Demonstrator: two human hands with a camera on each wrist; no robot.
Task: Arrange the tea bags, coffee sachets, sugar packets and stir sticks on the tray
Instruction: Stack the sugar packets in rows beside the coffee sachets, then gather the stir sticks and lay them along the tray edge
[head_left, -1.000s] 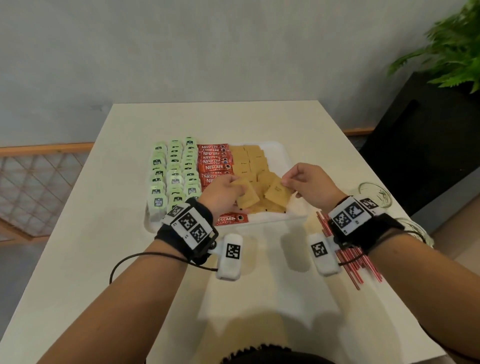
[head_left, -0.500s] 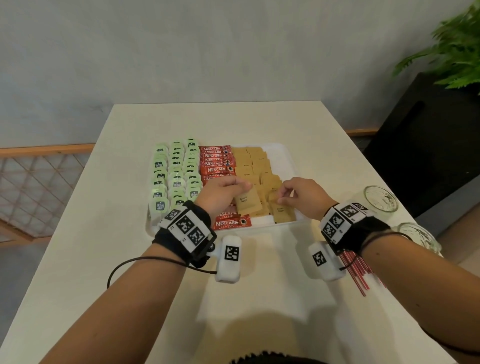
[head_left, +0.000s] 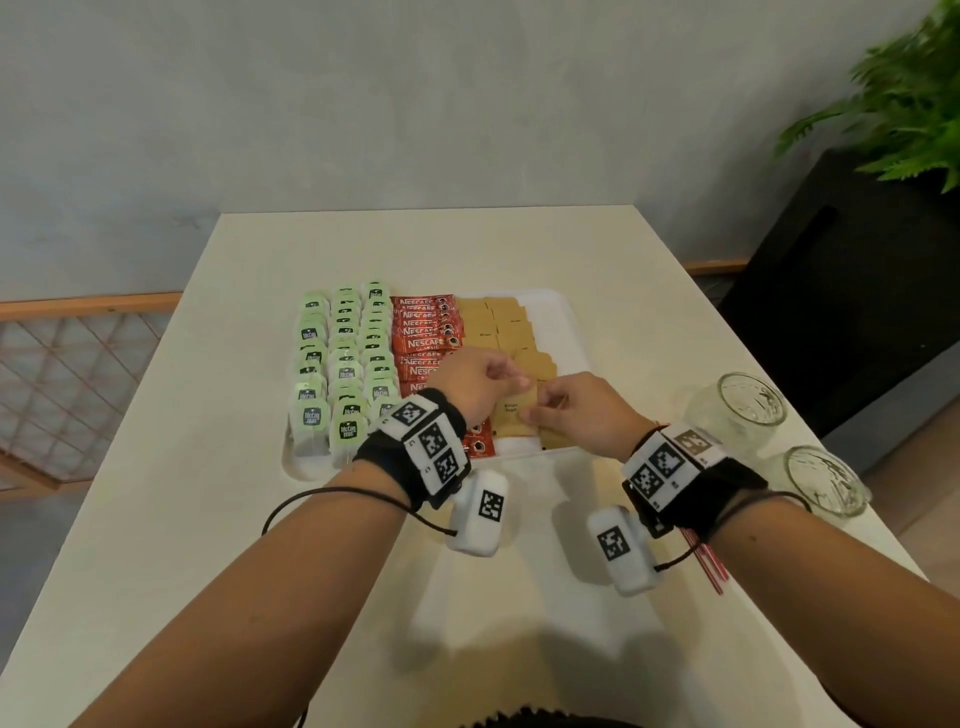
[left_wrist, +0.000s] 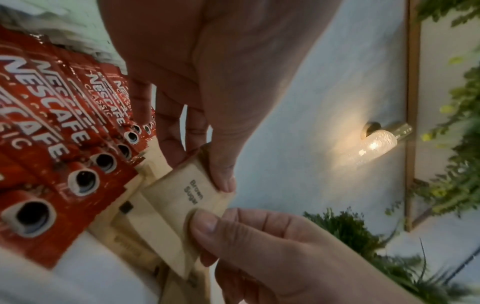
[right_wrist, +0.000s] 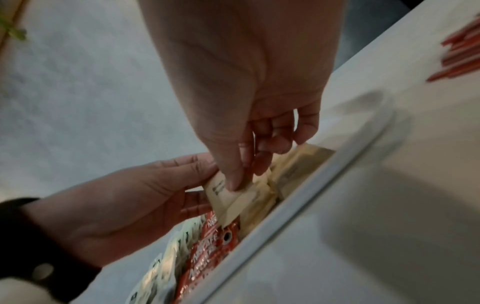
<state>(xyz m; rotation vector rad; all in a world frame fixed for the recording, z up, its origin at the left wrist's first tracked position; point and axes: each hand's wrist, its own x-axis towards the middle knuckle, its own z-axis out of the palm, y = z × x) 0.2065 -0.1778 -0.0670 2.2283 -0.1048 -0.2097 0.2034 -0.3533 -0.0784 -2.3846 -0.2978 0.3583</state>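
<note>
Above the near right part of the tray (head_left: 571, 332), one brown sugar packet (head_left: 511, 410) is pinched from both sides: its far left edge is held between the thumb and fingers of the left hand (head_left: 475, 382), and its near right edge is gripped by the thumb and forefinger of the right hand (head_left: 576, 415). In the left wrist view the same packet (left_wrist: 185, 197) is seen tilted, with the words "Brown Sugar" printed on it, the left thumb at one corner and the right thumb at the other. Below the packet, other sugar packets (head_left: 501, 325) are laid in overlapping rows that run toward the far edge of the tray. Just to their left a column of red coffee sachets (head_left: 423, 332) is stacked, and further left three columns of green-tagged tea bags (head_left: 343, 358) are lined up. The tray is set on a pale table (head_left: 156, 519). On the table to the near right, red stir sticks (head_left: 709, 566) are partly hidden under the right forearm. Two glass jars (head_left: 748, 410) are stood near the right edge of the table.
</note>
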